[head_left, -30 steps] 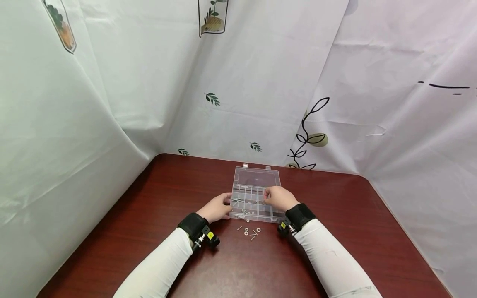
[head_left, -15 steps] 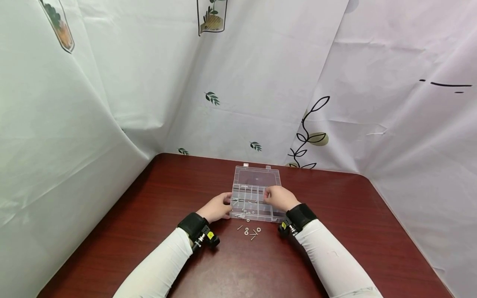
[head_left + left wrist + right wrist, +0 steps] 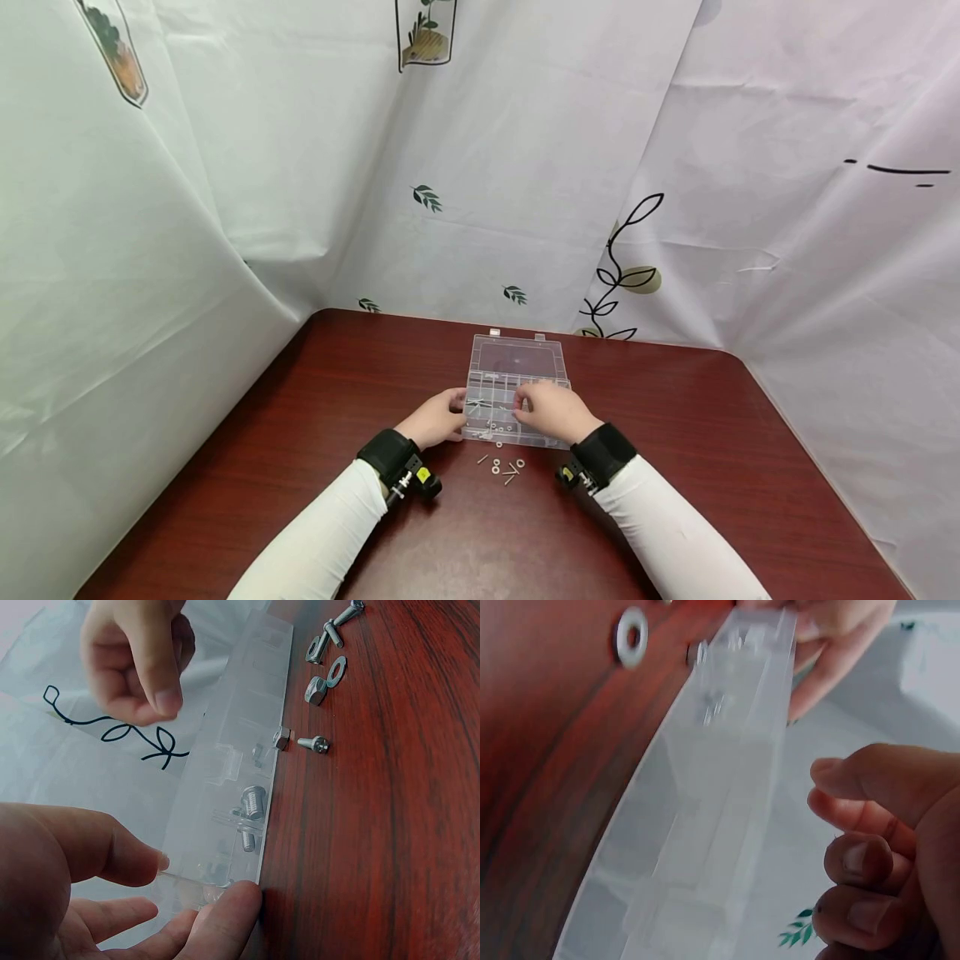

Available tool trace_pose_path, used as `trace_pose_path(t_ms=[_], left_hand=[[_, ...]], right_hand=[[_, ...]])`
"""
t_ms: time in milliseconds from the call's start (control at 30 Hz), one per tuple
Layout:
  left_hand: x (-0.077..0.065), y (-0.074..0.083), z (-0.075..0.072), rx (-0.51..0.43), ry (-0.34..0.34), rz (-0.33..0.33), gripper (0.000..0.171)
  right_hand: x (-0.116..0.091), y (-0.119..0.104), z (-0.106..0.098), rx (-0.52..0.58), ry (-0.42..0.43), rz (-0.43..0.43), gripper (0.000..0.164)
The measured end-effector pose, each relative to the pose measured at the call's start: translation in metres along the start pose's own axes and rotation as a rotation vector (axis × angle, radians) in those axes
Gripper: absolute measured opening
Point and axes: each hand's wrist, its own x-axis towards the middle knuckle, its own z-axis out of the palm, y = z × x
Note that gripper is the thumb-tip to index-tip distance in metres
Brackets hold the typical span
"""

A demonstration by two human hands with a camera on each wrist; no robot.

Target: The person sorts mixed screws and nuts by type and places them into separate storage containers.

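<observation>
A clear plastic compartment box (image 3: 517, 439) lies on the table with its lid (image 3: 517, 357) folded open towards the back. My left hand (image 3: 433, 419) grips the box's left side, thumb on the upper edge and fingers lower down, as the left wrist view shows. Over the middle compartments hovers my right hand (image 3: 558, 410), its fingers loosely bent and thumb near the index finger. Nothing shows between those fingertips in the right wrist view. Bolts (image 3: 253, 802) and other small metal parts sit in the box's left compartments, seen through the front wall.
In front of the box, loose screws (image 3: 511, 473), a washer (image 3: 337, 671) and a nut (image 3: 316, 690) lie scattered on the dark red wooden table (image 3: 480, 542). White printed sheeting (image 3: 480, 167) hangs behind the table and along its sides.
My right hand has shifted left and slightly nearer over the box, from its right compartments to the middle. My left hand and the box have stayed in place.
</observation>
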Motion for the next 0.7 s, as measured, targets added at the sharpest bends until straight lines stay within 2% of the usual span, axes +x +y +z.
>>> trace_pose_path(t_ms=[167,333,400,500,700], left_hand=[[0.001,0.0,0.0,-0.007,-0.002,0.01,0.061],[0.0,0.0,0.0,-0.009,0.001,0.013,0.061],[0.0,-0.001,0.0,-0.014,0.002,0.01,0.062],[0.0,-0.002,0.001,-0.011,0.002,0.002,0.061],[0.0,-0.001,0.0,-0.008,0.001,0.002,0.062]], right_hand=[[-0.011,-0.016,-0.002,-0.036,-0.033,-0.11,0.012],[-0.021,-0.023,0.006,-0.086,-0.091,-0.216,0.003],[-0.024,-0.024,0.01,-0.103,-0.103,-0.25,0.005],[-0.027,-0.024,0.014,-0.129,-0.108,-0.272,0.01],[-0.029,-0.028,0.014,-0.142,-0.106,-0.295,0.009]])
